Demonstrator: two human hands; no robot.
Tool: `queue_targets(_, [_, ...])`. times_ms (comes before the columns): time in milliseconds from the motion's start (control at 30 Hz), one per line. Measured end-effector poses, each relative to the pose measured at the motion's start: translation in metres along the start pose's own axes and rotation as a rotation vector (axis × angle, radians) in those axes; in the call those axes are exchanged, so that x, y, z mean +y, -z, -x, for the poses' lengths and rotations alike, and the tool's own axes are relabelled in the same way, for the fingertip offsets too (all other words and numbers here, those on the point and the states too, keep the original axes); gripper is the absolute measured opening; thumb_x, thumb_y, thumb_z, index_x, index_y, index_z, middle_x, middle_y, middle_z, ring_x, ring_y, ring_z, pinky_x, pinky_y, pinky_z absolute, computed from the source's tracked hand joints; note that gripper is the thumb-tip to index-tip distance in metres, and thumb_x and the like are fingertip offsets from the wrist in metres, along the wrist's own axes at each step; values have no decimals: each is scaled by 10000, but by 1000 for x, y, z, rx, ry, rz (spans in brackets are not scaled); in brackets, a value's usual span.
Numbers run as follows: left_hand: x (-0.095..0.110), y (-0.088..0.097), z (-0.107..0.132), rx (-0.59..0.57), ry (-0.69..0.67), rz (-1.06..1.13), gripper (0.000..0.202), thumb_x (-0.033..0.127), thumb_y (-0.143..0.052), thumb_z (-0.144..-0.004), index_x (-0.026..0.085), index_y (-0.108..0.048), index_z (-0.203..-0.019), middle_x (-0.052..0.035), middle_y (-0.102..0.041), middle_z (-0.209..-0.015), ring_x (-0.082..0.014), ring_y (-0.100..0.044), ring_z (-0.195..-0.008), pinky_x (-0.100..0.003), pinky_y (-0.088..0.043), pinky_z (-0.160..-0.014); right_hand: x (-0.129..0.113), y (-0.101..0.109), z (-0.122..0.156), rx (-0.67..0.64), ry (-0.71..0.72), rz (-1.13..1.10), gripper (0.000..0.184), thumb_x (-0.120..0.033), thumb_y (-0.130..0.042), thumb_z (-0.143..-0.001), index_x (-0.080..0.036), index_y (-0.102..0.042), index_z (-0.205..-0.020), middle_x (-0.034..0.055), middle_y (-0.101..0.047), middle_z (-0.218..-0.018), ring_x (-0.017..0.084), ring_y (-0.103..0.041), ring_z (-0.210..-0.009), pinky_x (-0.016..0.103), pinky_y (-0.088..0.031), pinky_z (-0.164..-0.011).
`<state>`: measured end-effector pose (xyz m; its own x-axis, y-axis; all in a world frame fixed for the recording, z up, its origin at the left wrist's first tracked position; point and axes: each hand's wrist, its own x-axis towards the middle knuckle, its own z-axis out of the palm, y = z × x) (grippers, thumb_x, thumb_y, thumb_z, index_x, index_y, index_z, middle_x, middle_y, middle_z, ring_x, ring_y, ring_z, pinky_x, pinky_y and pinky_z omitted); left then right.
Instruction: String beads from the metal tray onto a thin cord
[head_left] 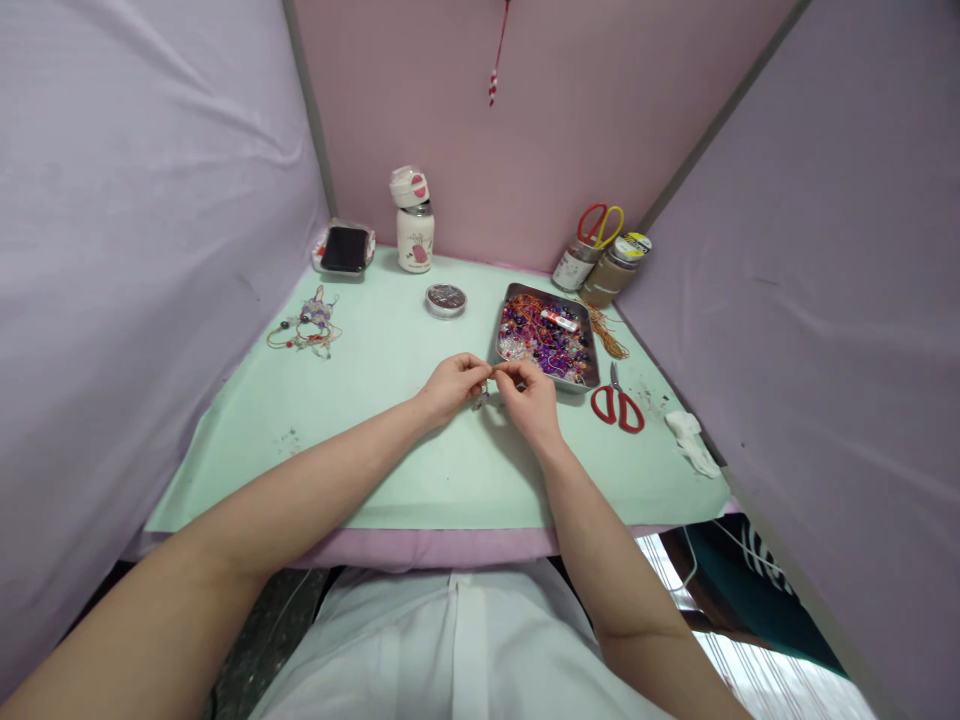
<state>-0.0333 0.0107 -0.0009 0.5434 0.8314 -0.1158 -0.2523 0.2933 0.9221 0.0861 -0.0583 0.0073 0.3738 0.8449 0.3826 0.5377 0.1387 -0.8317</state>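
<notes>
My left hand (455, 386) and my right hand (528, 398) meet above the mat, fingertips pinched close together just in front of the bead tray. Between them hangs a small beaded string (481, 400) with clear, glinting beads; its thread is too fine to make out. Both hands are closed on it at the fingertips. A metal tray (498, 352) behind my right hand holds purple, red and clear beads, tangled orange cord and a small white-and-red tube (559, 321). Red-handled scissors (617, 404) lie to the right of that hand.
A round tin (446, 300), a white bottle (415, 240) and a phone on a box (347, 249) stand behind. Finished-looking beaded cords (307, 325) lie left. At right are two jars (611, 272), scissors (600, 228), orange cord (609, 335) and white tissue (691, 443). Fabric walls enclose the table.
</notes>
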Motion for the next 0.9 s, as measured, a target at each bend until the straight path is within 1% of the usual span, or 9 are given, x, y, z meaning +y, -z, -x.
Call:
queue_targets(233, [-5, 1, -2, -5, -64, -125, 127, 202, -676, -708, 144, -567, -679, 13, -538, -582, -60, -433, -502, -215, -311, -508, -1, 1, -2, -23, -113, -115, 204, -344, -553, -782, -190, -661, -701, 13, -655, -719, 159, -553, -685, 298, -429, -693])
queue_targets(400, [-4, 1, -1, -24, -105, -232, 96, 212, -635, -728, 147, -571, -699, 18, -534, -584, -64, -429, -511, -221, -303, -510, 1, 2, -3, -26, -151, -165, 198, -336, -561, -765, -190, -651, -666, 3, -631, -679, 151, -536, -666, 289, -423, -676])
queue_targets(533, [0, 0, 1, -38, -106, -262, 104, 231, -628, -728, 150, -566, -711, 25, -529, -582, -67, -435, -517, -224, -319, -519, 2, 2, -4, -39, -200, -193, 194, -340, -567, -747, -188, -643, -656, -4, -599, -636, 137, -505, -620, 273, -401, -614])
queue_targets(633, [2, -1, 3, -49, -101, -266, 116, 249, -628, -725, 153, -563, -718, 30, -528, -581, -69, -437, -516, -225, -322, -519, 3, 2, -4, -34, -255, -221, 184, -343, -573, -733, -186, -643, -666, -13, -566, -593, 127, -473, -582, 259, -371, -561])
queue_targets(733, [3, -2, 4, -51, -94, -263, 111, 245, -625, -720, 155, -562, -714, 34, -518, -567, -69, -429, -508, -226, -314, -513, 4, 2, -5, -27, -289, -253, 161, -335, -587, -712, -188, -651, -695, -16, -564, -597, 120, -457, -569, 251, -354, -540])
queue_targets(833, [2, -2, 3, -49, -89, -262, 104, 241, -623, -719, 153, -569, -714, 37, -501, -553, -69, -417, -503, -226, -302, -510, 6, 2, -6, -14, -307, -297, 150, -323, -595, -690, -193, -653, -737, -14, -578, -625, 118, -458, -567, 250, -350, -531])
queue_targets(900, [2, -2, 3, -56, -89, -250, 104, 240, -624, -721, 149, -575, -716, 33, -504, -562, -68, -418, -509, -225, -300, -512, 6, 2, -6, -37, -289, -308, 164, -323, -581, -695, -197, -650, -774, -14, -580, -636, 119, -463, -569, 250, -352, -529])
